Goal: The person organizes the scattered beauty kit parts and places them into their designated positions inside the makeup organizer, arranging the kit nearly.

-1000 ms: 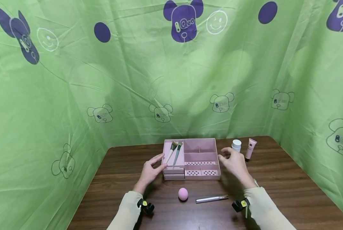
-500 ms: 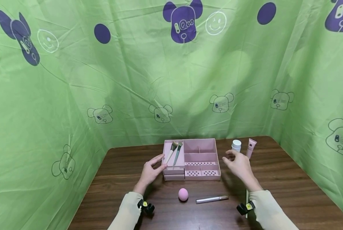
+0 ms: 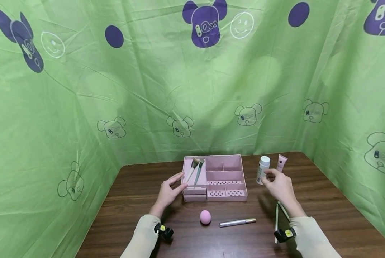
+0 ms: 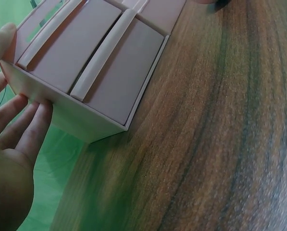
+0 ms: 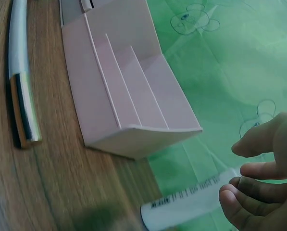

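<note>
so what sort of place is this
Probably a makeshift recording booth: a printed green curtain surrounds a wood-grain table, and a small black device is strapped at each wrist. The pink organizer alone might suggest a dressing table.

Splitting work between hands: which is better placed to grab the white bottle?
Likely the right hand: empty and close to the white bottle. The left hand touches the pink organizer, farther off.

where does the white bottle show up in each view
Head: white bottle right of centre, between the pink organizer and the pink tube.
Left wrist: not in it.
Right wrist: bottom edge, right of centre.
Shared landmark: the organizer, partly visible in both wrist views.
</note>
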`<state>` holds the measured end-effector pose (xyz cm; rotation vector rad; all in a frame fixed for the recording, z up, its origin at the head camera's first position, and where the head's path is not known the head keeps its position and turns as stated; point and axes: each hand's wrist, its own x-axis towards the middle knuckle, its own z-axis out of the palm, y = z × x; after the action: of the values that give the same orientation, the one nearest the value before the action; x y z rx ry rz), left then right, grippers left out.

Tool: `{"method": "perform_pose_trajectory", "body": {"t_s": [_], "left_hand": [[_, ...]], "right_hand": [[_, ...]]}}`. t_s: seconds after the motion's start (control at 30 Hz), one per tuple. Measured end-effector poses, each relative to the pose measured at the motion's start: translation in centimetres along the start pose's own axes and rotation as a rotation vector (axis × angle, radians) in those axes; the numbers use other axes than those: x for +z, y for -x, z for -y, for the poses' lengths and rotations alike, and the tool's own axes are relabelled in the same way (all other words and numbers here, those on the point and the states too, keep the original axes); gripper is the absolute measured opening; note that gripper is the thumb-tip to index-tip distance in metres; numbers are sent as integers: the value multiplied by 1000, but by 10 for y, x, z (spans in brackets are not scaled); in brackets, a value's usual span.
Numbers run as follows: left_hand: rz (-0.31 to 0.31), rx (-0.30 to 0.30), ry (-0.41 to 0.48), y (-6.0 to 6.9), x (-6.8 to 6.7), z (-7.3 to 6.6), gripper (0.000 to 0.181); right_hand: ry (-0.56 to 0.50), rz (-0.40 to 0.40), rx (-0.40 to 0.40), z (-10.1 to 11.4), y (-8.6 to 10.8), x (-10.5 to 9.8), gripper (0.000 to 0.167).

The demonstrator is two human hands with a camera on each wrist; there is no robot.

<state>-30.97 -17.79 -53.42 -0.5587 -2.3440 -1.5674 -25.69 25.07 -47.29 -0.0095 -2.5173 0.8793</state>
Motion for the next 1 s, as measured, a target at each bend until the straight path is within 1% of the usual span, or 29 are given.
{"method": "perform_pose_trajectory", "body": {"t_s": [0.13,0.37,0.53,0.67,0.8,1.0], "left_hand": [[12,1,-14,1,0,-4,51],[28,28,-20,6,-6,-37,51],[17,40,-11,7,-6,-38,50],[7,31,-9,8,-5,-38,49],[11,17,-7,8,-5,-40,49],[16,23,-6,6,-6,-39,50]], "right_hand": [[19,-4,-4,-9,4,-7,24],[51,-13,27,-21,10,-17,22],[75,-1,59,-32,16,-21,24],[94,9,68,-40,21,-21,24],[106,21,69,-46,24,-22,23],[130,25,79,-55,26,-22,23]]}}
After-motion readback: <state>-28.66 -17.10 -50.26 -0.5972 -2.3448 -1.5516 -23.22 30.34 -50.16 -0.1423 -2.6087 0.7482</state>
